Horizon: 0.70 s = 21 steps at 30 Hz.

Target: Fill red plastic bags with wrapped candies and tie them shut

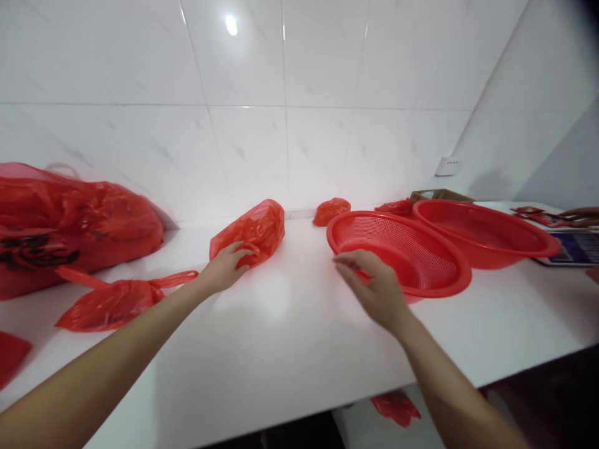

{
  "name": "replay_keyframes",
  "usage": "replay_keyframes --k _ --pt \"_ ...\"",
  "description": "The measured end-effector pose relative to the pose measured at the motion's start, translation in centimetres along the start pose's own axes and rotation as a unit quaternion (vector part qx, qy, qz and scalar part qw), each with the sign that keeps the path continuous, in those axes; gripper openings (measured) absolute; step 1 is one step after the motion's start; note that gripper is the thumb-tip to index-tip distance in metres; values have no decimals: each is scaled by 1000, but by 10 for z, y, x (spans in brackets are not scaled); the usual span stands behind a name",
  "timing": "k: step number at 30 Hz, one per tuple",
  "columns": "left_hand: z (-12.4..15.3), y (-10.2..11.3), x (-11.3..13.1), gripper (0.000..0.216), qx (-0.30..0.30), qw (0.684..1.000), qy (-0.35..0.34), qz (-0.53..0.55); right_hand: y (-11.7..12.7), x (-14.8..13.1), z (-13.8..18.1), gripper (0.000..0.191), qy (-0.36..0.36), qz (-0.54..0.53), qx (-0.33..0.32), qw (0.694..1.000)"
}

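My left hand reaches to a crumpled red plastic bag near the wall. Its fingers are apart and rest against the front of the bag, not visibly gripping it. My right hand hovers by the near left rim of a red perforated plastic basket. The thumb and fingers of that hand are loosely bent with a gap between them, and nothing shows in them. Whether it touches the rim I cannot tell. Beside my left forearm lies a small tied red plastic bag.
A large full red bag stands at the left. Behind the basket are a small red bag, a red basin and a cardboard box. Another person's hand is at the far right, above a flat device.
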<state>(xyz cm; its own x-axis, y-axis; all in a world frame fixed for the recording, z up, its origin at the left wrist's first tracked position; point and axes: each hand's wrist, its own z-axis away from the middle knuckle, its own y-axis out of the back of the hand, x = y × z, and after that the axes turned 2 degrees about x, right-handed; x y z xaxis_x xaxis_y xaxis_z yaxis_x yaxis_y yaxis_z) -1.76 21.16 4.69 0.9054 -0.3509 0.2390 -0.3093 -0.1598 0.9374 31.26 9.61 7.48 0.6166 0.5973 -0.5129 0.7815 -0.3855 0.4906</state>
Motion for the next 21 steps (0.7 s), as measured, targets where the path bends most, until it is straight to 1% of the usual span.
replay_keyframes --k 2,4,5,7,9,11,14,15,16,18,19,20,21 --pt "-3 -2 -6 38 10 1000 20 4 27 21 12 29 -27 107 -12 994" --pt "-9 -4 -10 40 30 998 58 9 42 36 30 41 -25 184 -56 981" --pt "-13 -5 -12 41 42 996 84 11 46 40 40 43 -16 203 -74 976" --pt "-20 -8 -15 43 60 989 134 11 48 39 58 41 5 214 -80 974" --pt "-26 -11 -17 44 64 984 168 8 49 34 69 33 20 208 -64 976" --pt "-30 -15 -18 46 53 982 181 0 50 32 72 29 26 199 -57 978" --pt "-32 -18 -17 51 18 982 187 -25 52 42 64 28 24 206 -68 976" --pt "-32 -19 -17 54 3 982 186 -33 51 46 60 28 24 223 -58 973" --pt "-31 -20 -16 55 -12 982 183 -40 50 51 55 28 24 244 -34 969" --pt "-27 -22 -14 51 -43 983 174 -48 45 53 47 29 25 278 38 960" --pt "-25 -23 -13 46 -56 983 168 -49 41 51 44 30 28 276 70 958" --pt "-23 -23 -12 39 -65 984 161 -50 36 46 42 29 34 256 89 962" --pt "-21 -24 -11 32 -70 984 154 -51 29 39 40 28 42 220 90 970"
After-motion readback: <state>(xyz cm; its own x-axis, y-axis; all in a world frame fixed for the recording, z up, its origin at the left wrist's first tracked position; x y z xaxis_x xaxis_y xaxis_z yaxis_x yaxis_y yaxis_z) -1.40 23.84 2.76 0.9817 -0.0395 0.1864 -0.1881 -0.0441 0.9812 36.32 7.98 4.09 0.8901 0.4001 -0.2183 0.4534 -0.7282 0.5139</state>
